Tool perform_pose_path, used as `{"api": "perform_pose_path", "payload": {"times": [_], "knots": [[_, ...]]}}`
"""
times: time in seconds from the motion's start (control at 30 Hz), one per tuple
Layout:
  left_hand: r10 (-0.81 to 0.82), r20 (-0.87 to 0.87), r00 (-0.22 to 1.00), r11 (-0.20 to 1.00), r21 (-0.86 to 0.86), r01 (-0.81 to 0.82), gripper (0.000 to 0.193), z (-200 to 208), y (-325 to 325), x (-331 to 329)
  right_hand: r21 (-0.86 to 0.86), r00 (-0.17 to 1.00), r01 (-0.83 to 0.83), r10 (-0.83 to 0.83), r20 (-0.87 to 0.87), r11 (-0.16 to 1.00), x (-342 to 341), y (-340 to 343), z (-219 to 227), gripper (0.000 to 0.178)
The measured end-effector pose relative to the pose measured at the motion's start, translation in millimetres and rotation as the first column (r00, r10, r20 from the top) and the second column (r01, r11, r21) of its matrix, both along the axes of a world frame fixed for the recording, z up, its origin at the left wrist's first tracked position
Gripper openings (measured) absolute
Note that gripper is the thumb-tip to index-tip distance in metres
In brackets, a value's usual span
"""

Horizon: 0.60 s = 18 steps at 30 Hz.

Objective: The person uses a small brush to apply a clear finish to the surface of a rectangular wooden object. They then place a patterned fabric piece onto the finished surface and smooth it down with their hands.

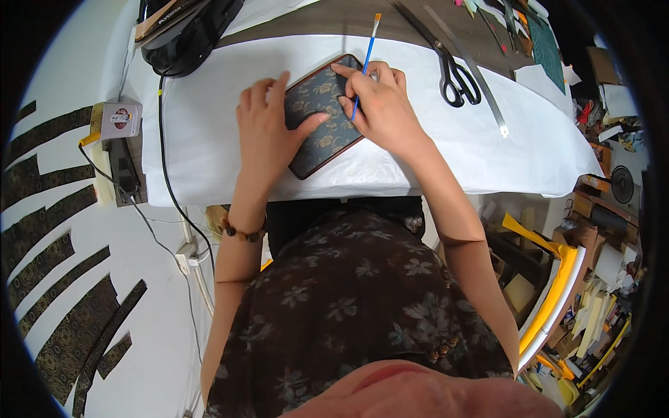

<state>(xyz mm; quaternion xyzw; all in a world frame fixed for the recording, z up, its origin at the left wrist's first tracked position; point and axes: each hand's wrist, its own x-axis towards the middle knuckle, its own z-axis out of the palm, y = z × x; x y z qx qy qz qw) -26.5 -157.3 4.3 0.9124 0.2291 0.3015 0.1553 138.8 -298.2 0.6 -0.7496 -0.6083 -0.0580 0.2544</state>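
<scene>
A flat rectangular panel, faced in blue-grey floral fabric with a dark reddish-brown edge, lies at a slant on white paper. At its left side is my left hand, fingers spread and thumb reaching over the fabric; whether the thumb presses on it I cannot tell. My right hand holds a thin paintbrush with a blue handle, bristles pointing up and away from me. Its index finger stretches to the panel's far edge, and its thumb is over the fabric. That hand covers part of the panel's right side.
White paper covers the near tabletop. Black-handled scissors and a metal ruler lie to the right. At the back left stands a black device, with a black cable hanging over the table edge. Cluttered shelves stand at right.
</scene>
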Motion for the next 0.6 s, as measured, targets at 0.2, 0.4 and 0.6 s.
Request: {"api": "perform_pose_path", "payload": {"times": [0.2, 0.4, 0.6], "knots": [[-0.069, -0.120, 0.990, 0.971, -0.238, 0.039, 0.068, -17.5, 4.3, 2.1, -0.093, 0.984, 0.166, -0.160, 0.075, 0.982, -2.4, -6.7, 12.2, 0.039], [-0.101, -0.095, 0.990, 0.966, -0.247, 0.075, 0.062, -16.0, 5.7, 5.2, -0.071, 0.984, 0.153, -0.145, 0.106, 0.986, -3.5, -2.4, 9.6, 0.040], [-0.109, -0.082, 0.991, 0.971, -0.221, 0.089, 0.058, -14.2, 6.6, 4.7, -0.080, 0.982, 0.147, -0.136, 0.130, 0.986, -0.2, 4.6, 9.3, 0.039]]}}
